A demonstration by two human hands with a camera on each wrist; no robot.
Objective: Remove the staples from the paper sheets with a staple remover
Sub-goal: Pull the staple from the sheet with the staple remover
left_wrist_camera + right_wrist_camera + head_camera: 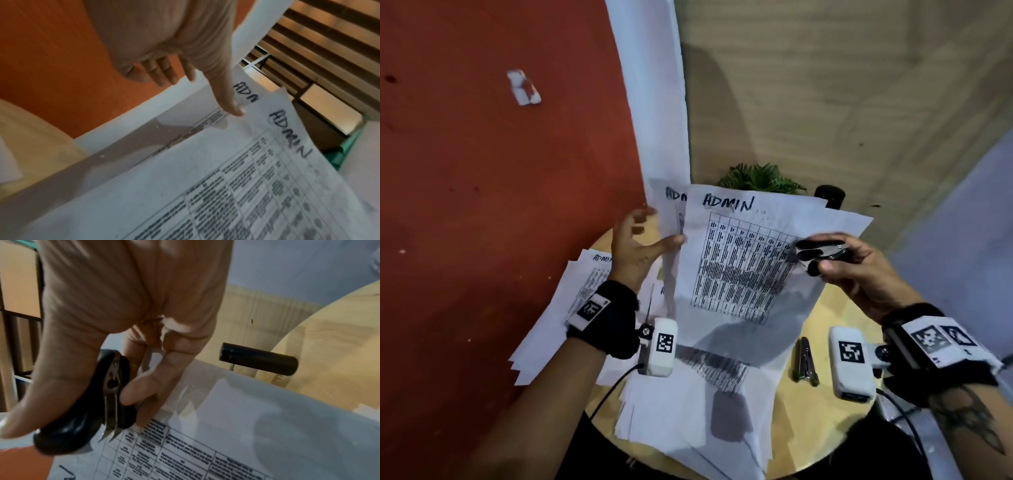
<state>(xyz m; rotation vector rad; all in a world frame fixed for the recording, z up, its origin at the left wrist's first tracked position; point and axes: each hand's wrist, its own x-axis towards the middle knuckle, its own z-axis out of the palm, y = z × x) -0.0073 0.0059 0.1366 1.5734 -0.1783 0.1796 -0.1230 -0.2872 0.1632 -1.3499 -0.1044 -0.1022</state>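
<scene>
I hold a printed sheet headed "ADMIN" [739, 267] up over the round table, with a second "ADMIN" sheet [671, 205] just behind it on the left. My left hand [654, 229] is spread; its thumb [232, 107] lies on the back sheet's edge while the other fingers stand straight and apart from the paper. My right hand [835, 255] grips a black staple remover [815, 248] between thumb and index finger at the front sheet's right edge. In the right wrist view the staple remover [86, 423] has its steel claws closed together, their points just above the printed table.
More printed sheets lie in a pile at the table's left [558, 318] and another at the front [688, 411]. A metal hand tool [804, 363] lies on the wooden table [825, 308]. A black cylinder [830, 195] and a small plant [760, 178] stand at the back. An orange wall is on the left.
</scene>
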